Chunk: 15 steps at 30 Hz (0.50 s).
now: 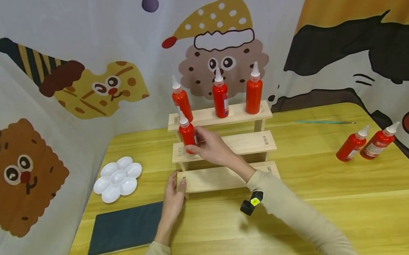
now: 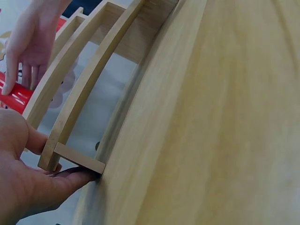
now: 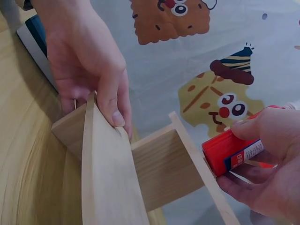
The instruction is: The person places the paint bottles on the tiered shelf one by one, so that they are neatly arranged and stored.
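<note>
- Head: right hand [image 1: 212, 146] is pinching red bottle [image 1: 187, 135] at nine o'clock on the wooden rack's [image 1: 247, 143] middle tier. Top-tier bottle [image 1: 181, 99] is standing just behind, toward twelve; a nozzle knock could be toppling it.
- Left wrist: left hand [image 2: 33, 176] is clasping the rack's bottom corner; a tug could be sliding everything.
- Right wrist: thumb and fingers are holding the bottle; blue-and-white label [image 3: 244, 154] is showing, print illegible.

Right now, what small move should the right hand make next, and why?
Probably settle the red bottle onto the left end of the middle shelf: the right hand holds it roughly upright there, though contact is unclear, and the left hand grips the bottom shelf, which should help steadiness.
</note>
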### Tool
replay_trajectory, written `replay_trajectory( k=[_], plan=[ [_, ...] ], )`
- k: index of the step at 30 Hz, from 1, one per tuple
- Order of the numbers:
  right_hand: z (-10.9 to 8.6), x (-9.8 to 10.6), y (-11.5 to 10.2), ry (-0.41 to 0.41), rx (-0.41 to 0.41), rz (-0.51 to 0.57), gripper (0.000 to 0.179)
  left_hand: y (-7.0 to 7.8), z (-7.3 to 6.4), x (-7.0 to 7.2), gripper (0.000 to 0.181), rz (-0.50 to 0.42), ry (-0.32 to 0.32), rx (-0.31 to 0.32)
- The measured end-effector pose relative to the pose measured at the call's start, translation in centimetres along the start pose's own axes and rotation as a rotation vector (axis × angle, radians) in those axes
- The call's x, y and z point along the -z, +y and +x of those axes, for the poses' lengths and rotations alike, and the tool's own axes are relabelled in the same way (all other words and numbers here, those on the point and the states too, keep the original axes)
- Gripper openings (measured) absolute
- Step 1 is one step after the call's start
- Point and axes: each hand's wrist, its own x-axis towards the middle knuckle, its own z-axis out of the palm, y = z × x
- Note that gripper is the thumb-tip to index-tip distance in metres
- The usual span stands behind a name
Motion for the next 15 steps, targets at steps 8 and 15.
replay_trajectory(
  k=[8, 15],
  plan=[
    [0.12, -0.55, 0.05, -0.001, -0.026, -0.024, 0.044, 0.34, -0.03, 0.10, 0.055, -0.003, -0.016, -0.008],
    [0.25, -0.90, 0.20, -0.005, -0.025, -0.034, 0.045, 0.15, 0.07, 0.10, 0.053, 0.011, -0.006, -0.018]
  ],
)
